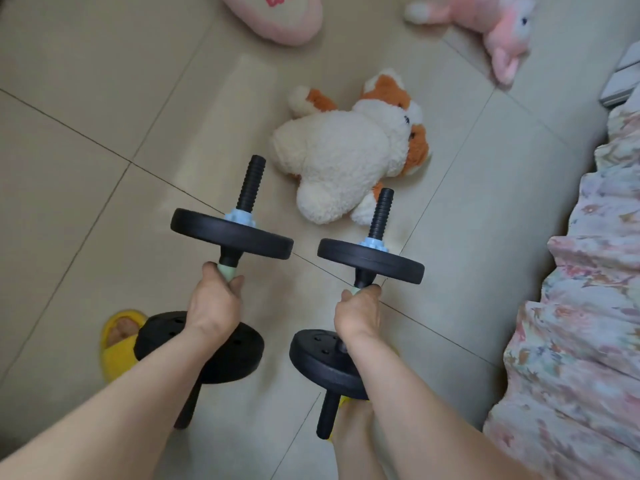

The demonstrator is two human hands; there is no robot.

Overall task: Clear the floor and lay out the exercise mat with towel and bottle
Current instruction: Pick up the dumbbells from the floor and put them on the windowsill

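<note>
Left hand (214, 303) clenched round pale-green grip of black plate dumbbell w/ blue collar (232, 233), held above the beige tiled floor (69, 150). Right hand (358, 313) gripping a second, matching black dumbbell (370, 259) just beside it. White-and-orange plush dog (346, 157) lies ahead of both hands; pink plush rabbit (498, 26) farther ahead-right. Yellow slipper (119, 344) below left wrist.

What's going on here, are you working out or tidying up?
A person holds a dumbbell in each hand: the left hand grips the left dumbbell, the right hand the right dumbbell, both lifted off the tiled floor. A white-and-orange plush toy, a pink plush bunny and a pink slipper lie on it. No mat is visible.
</note>
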